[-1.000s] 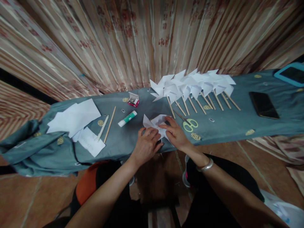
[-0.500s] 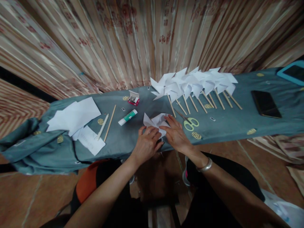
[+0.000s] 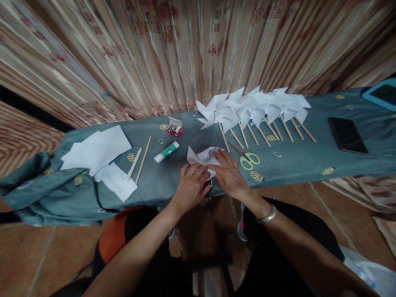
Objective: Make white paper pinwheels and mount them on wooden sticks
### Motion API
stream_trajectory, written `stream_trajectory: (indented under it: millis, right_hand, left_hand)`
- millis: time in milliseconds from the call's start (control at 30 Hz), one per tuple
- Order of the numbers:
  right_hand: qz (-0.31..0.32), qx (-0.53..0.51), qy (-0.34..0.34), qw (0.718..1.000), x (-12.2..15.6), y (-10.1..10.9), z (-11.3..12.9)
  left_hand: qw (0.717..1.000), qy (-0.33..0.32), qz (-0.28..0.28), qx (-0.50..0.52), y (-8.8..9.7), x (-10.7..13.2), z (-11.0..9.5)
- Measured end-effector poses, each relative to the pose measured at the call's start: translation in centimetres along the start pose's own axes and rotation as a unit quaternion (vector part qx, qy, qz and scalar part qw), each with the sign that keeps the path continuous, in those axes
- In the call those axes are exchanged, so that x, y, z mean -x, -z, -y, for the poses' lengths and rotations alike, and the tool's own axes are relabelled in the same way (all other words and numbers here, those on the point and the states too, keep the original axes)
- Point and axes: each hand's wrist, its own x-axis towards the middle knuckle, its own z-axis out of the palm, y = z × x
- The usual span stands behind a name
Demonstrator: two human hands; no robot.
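Observation:
A folded white paper pinwheel (image 3: 202,156) without a stick lies near the front edge of the cloth-covered table. My left hand (image 3: 192,185) is closed on its near left side, fingers bent over the paper. From the right, my right hand (image 3: 229,175) grips the pinwheel, its fingertips pressing on the folds towards the middle. The hands partly hide the centre of the paper. Just right of my right hand lie green-handled scissors (image 3: 247,160). To the left is a glue stick (image 3: 167,152), with a small red box of metal pins (image 3: 175,130) behind it.
Several finished pinwheels (image 3: 216,110) on wooden sticks lie overlapping along the back. At left are white paper sheets (image 3: 99,148), a white pen-like stick (image 3: 135,163) and a wooden stick (image 3: 143,160). A black phone (image 3: 347,135) and a blue-framed device (image 3: 380,95) lie at right.

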Motion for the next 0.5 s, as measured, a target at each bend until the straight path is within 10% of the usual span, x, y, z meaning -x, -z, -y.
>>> stream_trajectory:
  millis: [500]
  right_hand:
    - [0.031,0.019,0.059,0.998,-0.6,2.1,1.3]
  left_hand:
    - [0.985,0.12,-0.097,0.073,1.7,1.9,3.4]
